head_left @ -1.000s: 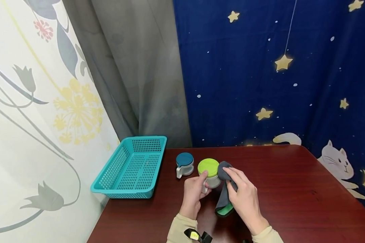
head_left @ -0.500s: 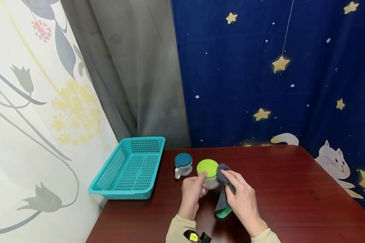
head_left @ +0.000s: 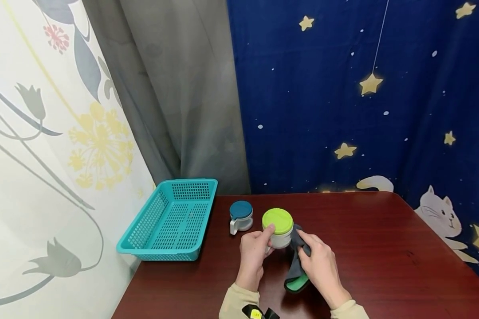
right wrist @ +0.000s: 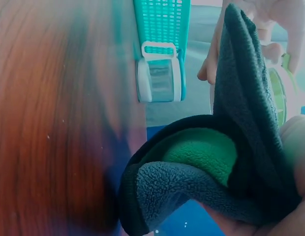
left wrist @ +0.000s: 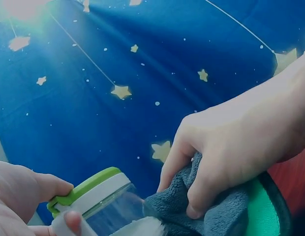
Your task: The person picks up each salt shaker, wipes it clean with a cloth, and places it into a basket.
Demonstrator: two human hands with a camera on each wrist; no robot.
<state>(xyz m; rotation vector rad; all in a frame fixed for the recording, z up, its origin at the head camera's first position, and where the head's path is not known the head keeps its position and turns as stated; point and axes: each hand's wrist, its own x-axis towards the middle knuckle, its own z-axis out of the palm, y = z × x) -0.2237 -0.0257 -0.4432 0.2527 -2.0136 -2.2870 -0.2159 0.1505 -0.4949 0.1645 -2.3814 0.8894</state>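
A clear jar with a lime-green lid [head_left: 277, 220] and a white handle is gripped by my left hand [head_left: 252, 255], its thumb on the lid's edge. My right hand [head_left: 321, 265] pinches a cloth [head_left: 296, 261], dark grey on one side and green on the other, against the jar's right side. The left wrist view shows the grey cloth [left wrist: 178, 199] bunched under the fingers, touching the jar's clear wall [left wrist: 115, 209]. In the right wrist view the folded cloth [right wrist: 246, 93] hides much of the jar and the left hand.
A second clear jar with a blue lid [head_left: 241, 209] and white handle stands left of the hands. Further left lies a turquoise perforated basket [head_left: 185, 223] on the dark red table [head_left: 383, 248]. Curtains hang behind the table.
My right hand and the cloth have slid down a little along the jar's side. The green-lidded jar has shifted slightly to the right. The blue-lidded jar stays put.
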